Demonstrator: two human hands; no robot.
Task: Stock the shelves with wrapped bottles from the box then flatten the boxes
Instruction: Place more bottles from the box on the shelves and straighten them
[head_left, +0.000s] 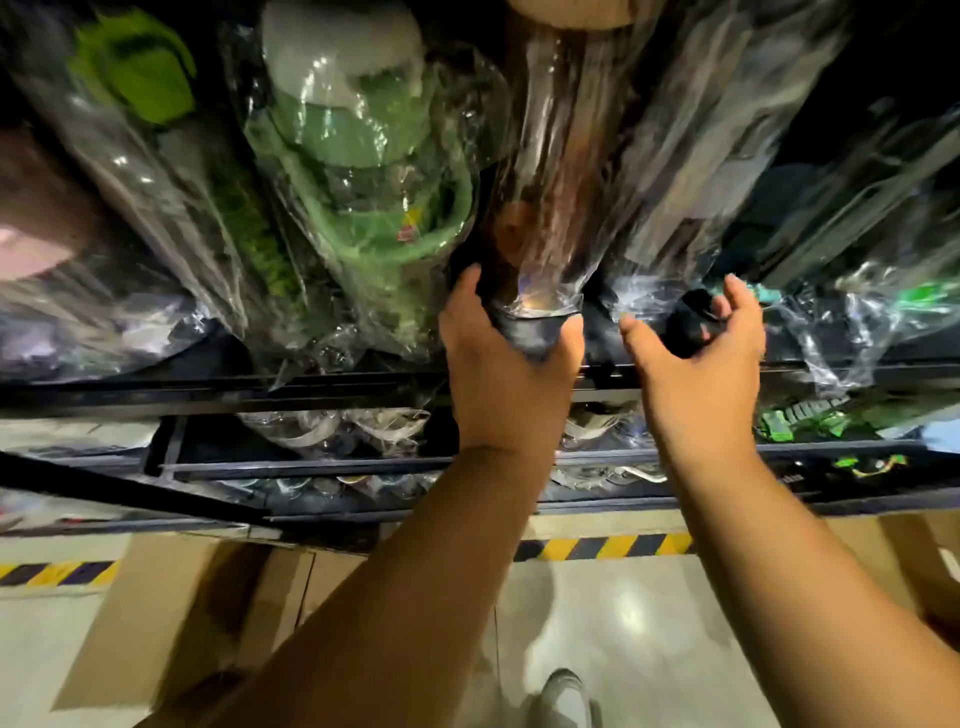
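Head view: the left hand (511, 358) has thumb and fingers clamped round the base of a brown wrapped bottle (550, 208), which is at twelve o'clock by the front rail of the black shelf (311, 384). At three o'clock of it, the right hand (696, 343) is cupped, fingers apart, beside a dark bottle base (687, 319). A green wrapped bottle (363, 182) sits at eleven. Glossy pale floor (623, 623) fills six o'clock, crossed by striped hazard tape (602, 548). A cardboard box (171, 613) lies at seven.
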